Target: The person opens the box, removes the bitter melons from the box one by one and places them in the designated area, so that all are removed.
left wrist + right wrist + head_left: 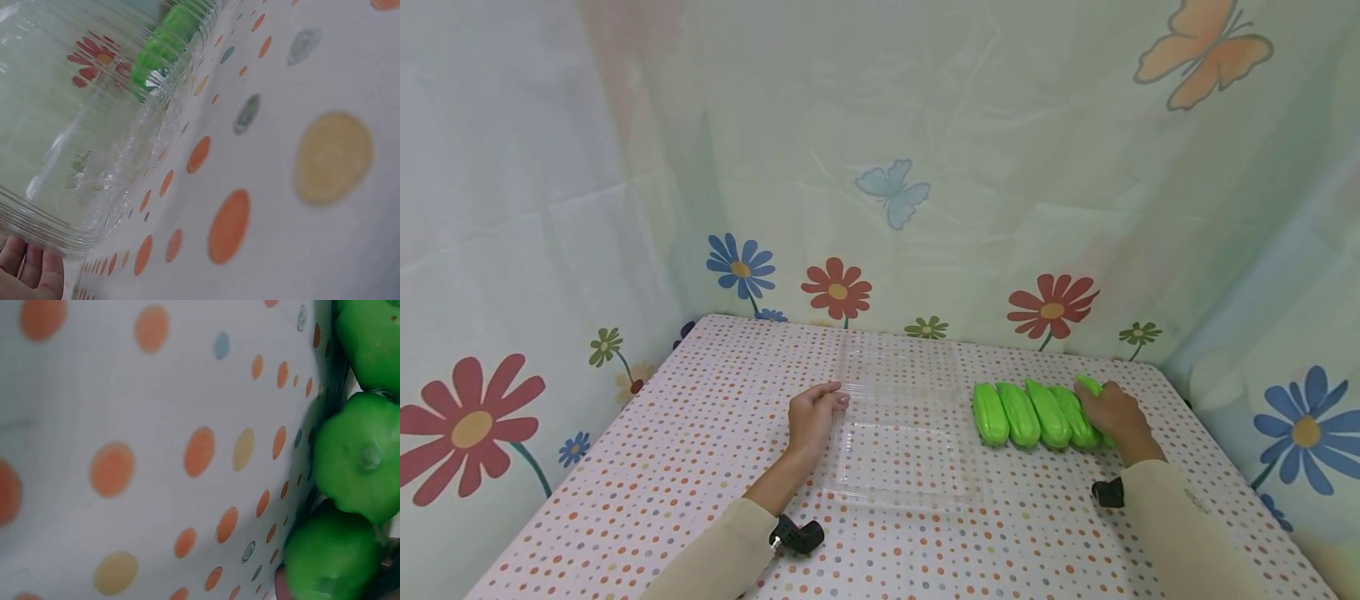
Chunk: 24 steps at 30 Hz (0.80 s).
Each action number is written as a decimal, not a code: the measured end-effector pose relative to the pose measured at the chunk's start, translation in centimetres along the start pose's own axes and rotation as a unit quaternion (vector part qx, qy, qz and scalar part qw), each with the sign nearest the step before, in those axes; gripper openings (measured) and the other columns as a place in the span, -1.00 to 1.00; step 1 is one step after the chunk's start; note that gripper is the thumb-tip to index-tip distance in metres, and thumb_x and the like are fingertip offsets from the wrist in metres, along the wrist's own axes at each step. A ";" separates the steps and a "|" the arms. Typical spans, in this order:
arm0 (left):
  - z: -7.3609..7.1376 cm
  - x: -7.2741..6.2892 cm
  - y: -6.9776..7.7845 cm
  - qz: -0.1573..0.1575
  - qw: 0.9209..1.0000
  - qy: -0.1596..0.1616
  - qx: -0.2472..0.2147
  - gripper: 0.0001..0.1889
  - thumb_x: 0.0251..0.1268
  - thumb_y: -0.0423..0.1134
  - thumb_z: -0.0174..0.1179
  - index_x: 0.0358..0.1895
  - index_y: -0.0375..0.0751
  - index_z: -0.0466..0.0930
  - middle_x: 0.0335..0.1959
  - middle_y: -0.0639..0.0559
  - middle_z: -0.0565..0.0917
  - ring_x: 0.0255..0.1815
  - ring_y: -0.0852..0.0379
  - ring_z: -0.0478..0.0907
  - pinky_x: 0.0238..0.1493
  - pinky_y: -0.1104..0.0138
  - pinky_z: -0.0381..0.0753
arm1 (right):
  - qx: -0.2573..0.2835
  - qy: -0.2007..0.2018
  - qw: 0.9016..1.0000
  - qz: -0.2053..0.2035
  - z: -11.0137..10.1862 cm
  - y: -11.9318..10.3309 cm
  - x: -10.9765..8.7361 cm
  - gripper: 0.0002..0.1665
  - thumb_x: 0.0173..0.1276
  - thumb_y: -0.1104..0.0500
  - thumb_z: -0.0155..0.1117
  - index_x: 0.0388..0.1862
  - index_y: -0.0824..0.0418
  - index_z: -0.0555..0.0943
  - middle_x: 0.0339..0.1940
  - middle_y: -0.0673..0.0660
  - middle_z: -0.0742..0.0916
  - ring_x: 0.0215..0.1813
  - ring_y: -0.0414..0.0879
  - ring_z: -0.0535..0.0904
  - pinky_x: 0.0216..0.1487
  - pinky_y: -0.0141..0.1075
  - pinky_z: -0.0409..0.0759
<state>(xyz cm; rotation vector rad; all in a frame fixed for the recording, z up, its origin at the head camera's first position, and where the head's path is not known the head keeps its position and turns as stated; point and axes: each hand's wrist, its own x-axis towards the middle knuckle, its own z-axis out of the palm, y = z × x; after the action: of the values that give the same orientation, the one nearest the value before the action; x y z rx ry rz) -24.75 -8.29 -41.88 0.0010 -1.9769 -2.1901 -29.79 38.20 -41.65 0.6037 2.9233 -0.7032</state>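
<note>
A clear plastic clamshell container [895, 497] lies opened out on the dotted table, its hinged halves one behind the other. My left hand [812, 421] is at its left edge, and the fingertips [51, 275] touch the side from outside in the left wrist view; the thumb is hard to make out. To the right, several long green ribbed gourd-like vegetables [1019, 414] lie side by side in a row. My right hand [1116, 412] grips the rightmost green vegetable [1088, 385], covering much of it. Rounded ends of the vegetables [362, 456] fill the right side of the right wrist view.
The table [700, 467] has a white cloth with coloured dots. Fabric walls [970, 208] printed with flowers and butterflies stand behind it and at both sides. Small black devices are strapped to both wrists.
</note>
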 end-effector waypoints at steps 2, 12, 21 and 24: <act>0.0 0.0 0.0 -0.003 1.000 -0.003 -0.004 -0.67 0.35 -0.53 0.03 0.12 -0.57 0.58 -0.03 -0.45 0.70 0.13 -0.35 0.64 0.15 0.10 0.66 | 0.000 0.000 1.000 0.003 -0.1 -0.2 -0.3 0.09 0.57 -0.36 -0.44 0.46 0.67 0.00 0.31 0.73 0.29 0.28 0.63 0.31 0.19 0.38 0.43; -0.1 -0.2 0.2 -0.002 1.000 -0.005 0.007 -0.67 0.35 -0.53 0.03 0.13 -0.57 0.58 -0.09 -0.35 0.74 0.12 -0.32 0.66 0.15 0.08 0.66 | 0.002 0.006 1.000 -0.002 -0.2 -0.3 -0.8 0.08 0.57 -0.37 -0.42 0.43 0.67 0.09 0.28 0.71 0.34 0.23 0.62 0.36 0.09 0.37 0.47; -0.1 -0.1 0.2 -0.008 1.000 0.001 0.016 -0.64 0.30 -0.52 0.01 0.12 -0.53 0.59 -0.03 -0.44 0.70 0.10 -0.34 0.66 0.14 0.09 0.68 | 0.001 0.006 1.000 0.004 -0.3 0.1 -0.2 0.09 0.56 -0.39 -0.49 0.44 0.64 0.11 0.28 0.70 0.35 0.23 0.60 0.38 0.08 0.35 0.48; 0.0 -0.1 0.2 -0.008 1.000 0.002 0.014 -0.65 0.30 -0.52 0.01 0.11 -0.53 0.59 -0.02 -0.46 0.70 0.10 -0.33 0.66 0.14 0.09 0.68 | 0.001 0.002 1.000 0.005 -0.3 0.2 -0.1 0.10 0.56 -0.39 -0.49 0.43 0.64 0.12 0.27 0.70 0.35 0.21 0.59 0.38 0.07 0.35 0.49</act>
<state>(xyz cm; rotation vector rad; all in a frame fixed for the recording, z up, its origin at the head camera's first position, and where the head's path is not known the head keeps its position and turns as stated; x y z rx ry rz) -24.65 -8.31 -41.72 0.0263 -2.0123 -2.1705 -29.60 38.45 -41.42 0.6209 2.9202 -0.7062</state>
